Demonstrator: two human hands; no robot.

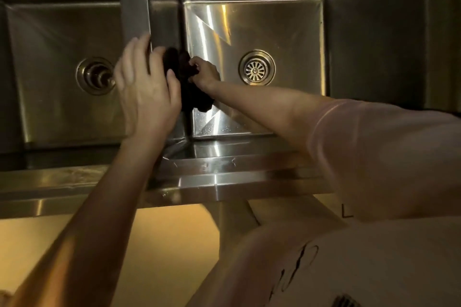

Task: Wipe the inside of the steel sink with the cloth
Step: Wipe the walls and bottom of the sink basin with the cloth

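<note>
Sink (274, 32) wiping looks early: my right hand (204, 72) clutches the dark cloth (192, 97) on the divider wall, my left hand (144, 90) cups it too.

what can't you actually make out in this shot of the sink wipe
All in the head view:
- Most of the dark cloth: bunched between the left hand and right hand, its shape lost in shadow.
- The divider wall where the cloth presses: covered by hands and cloth.
- Left drain: its right edge hidden by the left hand; blurred.
- Any faucet: cut off by the top edge.
</note>
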